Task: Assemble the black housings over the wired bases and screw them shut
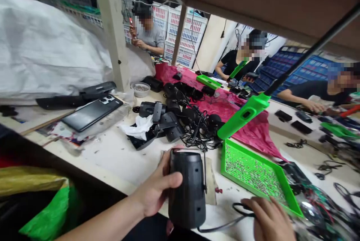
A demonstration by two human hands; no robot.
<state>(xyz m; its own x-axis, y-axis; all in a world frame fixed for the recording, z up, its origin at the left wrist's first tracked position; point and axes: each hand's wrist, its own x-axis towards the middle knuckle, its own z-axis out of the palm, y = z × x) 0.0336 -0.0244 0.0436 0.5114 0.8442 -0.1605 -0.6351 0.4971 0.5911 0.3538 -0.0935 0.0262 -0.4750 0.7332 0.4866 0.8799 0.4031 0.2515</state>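
My left hand (pixel 160 184) is closed around a black cylindrical housing (pixel 187 192) with a thin bracket along its right side. It is upright at the table's front edge. A black cable (pixel 222 228) leaves its lower end and bends in a loop to my right hand (pixel 271 214). The fingers of that hand are curled on the cable, their tips partly hidden. Just beyond my right hand lies a green tray (pixel 294 199) with many small screws. Over the tray's far left corner hangs a green electric screwdriver (pixel 244 115), apart from both hands.
Black housings (pixel 170 124) and tangled cables (pixel 198 132) are heaped mid-table beside a pink sheet (pixel 253 132). A phone (pixel 92 113) lies at left near a wooden post (pixel 112 34). Wires (pixel 323 203) crowd the right. Several co-workers sit across the table under a low shelf.
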